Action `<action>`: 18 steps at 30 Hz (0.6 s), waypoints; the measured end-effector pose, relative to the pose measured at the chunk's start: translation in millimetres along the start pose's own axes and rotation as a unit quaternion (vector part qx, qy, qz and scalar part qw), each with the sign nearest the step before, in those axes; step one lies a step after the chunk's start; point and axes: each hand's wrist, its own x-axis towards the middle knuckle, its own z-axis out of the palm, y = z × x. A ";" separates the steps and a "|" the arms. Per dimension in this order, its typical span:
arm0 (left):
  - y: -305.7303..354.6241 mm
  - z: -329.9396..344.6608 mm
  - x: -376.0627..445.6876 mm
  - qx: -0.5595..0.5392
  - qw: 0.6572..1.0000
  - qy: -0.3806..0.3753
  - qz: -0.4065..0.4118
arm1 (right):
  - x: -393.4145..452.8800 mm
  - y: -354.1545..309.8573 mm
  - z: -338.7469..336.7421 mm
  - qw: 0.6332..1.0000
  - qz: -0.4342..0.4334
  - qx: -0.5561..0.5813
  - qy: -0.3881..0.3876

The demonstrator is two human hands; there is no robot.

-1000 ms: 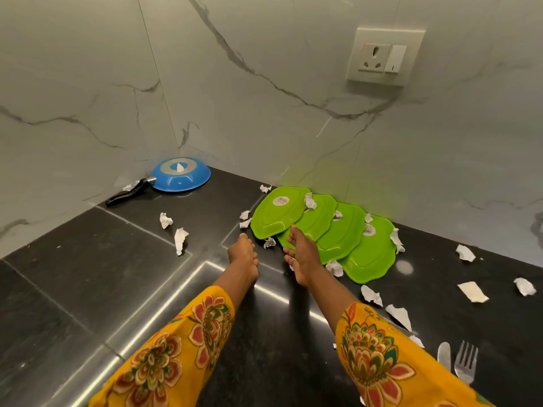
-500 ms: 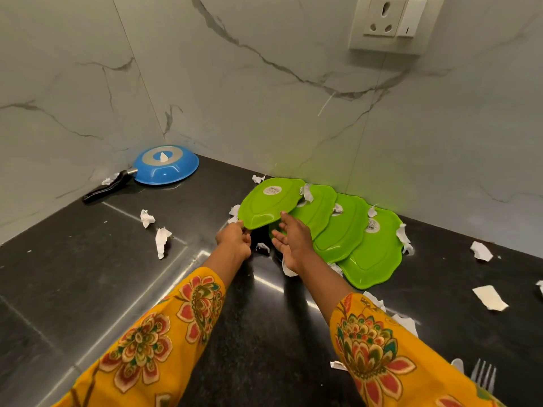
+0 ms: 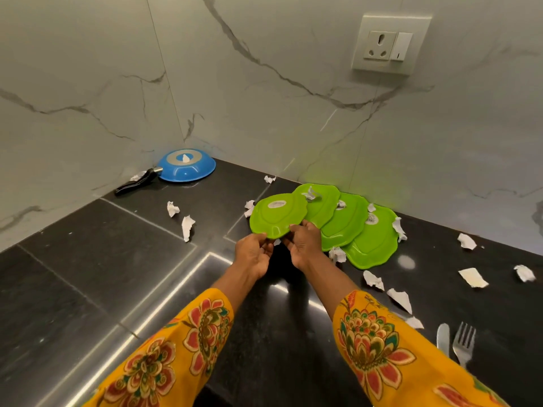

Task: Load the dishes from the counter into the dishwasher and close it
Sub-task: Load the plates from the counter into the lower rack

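Several green scalloped plates lie upside down and overlapping along the marble wall on the black counter (image 3: 88,259). The leftmost green plate (image 3: 276,215) is tilted up off the counter. My left hand (image 3: 254,254) grips its near edge from the left, and my right hand (image 3: 304,245) grips the same edge from the right. Three more green plates (image 3: 370,245) stay flat behind my right hand. A blue pan (image 3: 186,169) with a black handle lies upside down in the far corner. The dishwasher is out of view.
Crumpled white paper scraps (image 3: 188,227) are scattered over the counter around the plates and to the right. A fork (image 3: 463,343) and a knife tip (image 3: 442,339) lie at the near right. A wall socket (image 3: 389,45) sits above the plates.
Both hands reached forward from the counter to the leftmost green plate, took hold of its near edge and raised it off the surface. The view has shifted downward.
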 end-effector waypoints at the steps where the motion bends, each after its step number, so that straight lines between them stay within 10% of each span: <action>1: -2.0 -4.6 -7.8 -0.004 1.000 -0.002 0.001 | -10.3 1.1 -1.2 1.000 -0.001 -0.001 0.003; 18: -79.8 -83.3 -126.8 -0.027 0.999 -0.024 -0.033 | -215.0 14.5 -112.7 0.994 -0.020 -0.087 0.067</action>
